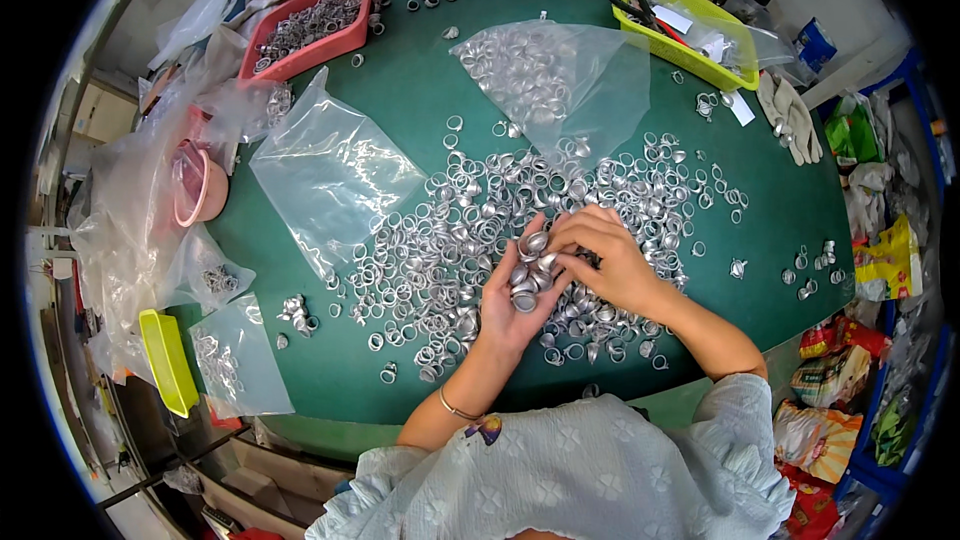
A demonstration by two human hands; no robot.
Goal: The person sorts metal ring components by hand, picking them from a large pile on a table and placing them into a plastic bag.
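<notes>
My left hand (513, 302) is cupped, palm up, around several silver-grey metal rings (526, 275). Over it, my right hand (607, 255) pinches one ring at the edge of that handful with thumb and fingers. Both hands sit above a wide heap of loose rings (425, 285) spread across the green tabletop. Just beyond the heap lies a clear plastic bag (540, 70) with many rings inside, its lower corner reaching the pile. A flat clear bag (335, 175) rests to the left of it.
At the far left stands a pink basket (365, 25) full of small metal parts. A yellow-green basket (745, 65) with pliers (640, 12) is at the far right, near a white glove (790, 120). A small yellow tray (168, 365) and a bag of rings (240, 360) lie at left.
</notes>
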